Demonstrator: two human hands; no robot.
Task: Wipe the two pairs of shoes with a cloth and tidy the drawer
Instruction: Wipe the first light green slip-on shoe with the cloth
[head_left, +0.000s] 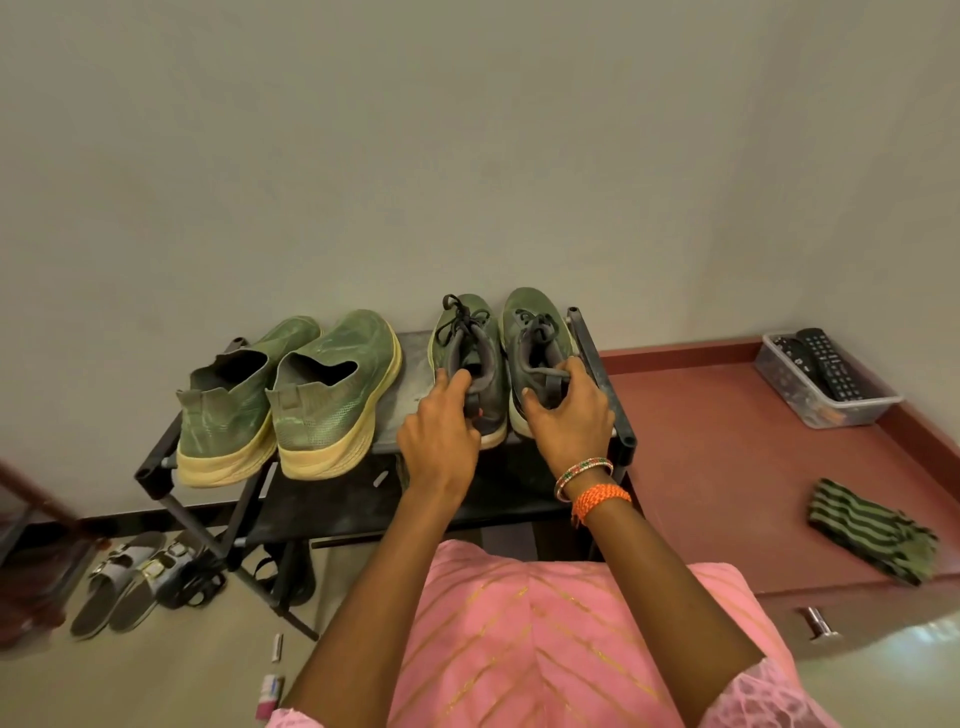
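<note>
Two pairs of green shoes stand on top of a black shoe rack (156, 470), toes to the wall. The slip-on pair (291, 400) with yellow soles is on the left. The laced pair sits on the right. My left hand (441, 431) grips the heel of the left laced shoe (467, 338). My right hand (566, 415) grips the heel of the right laced shoe (535, 327), thumb inside the collar. A green-and-black striped cloth (872, 530) lies on the red-brown cabinet top (727, 441) to the right. A drawer handle (818, 621) shows on the cabinet front.
A clear plastic tub (826, 405) with remote controls stands at the cabinet's back right. Grey sandals (124, 582) and dark footwear lie on the floor by the rack's lower left. Small items lie on the floor near my pink garment. The wall is right behind the rack.
</note>
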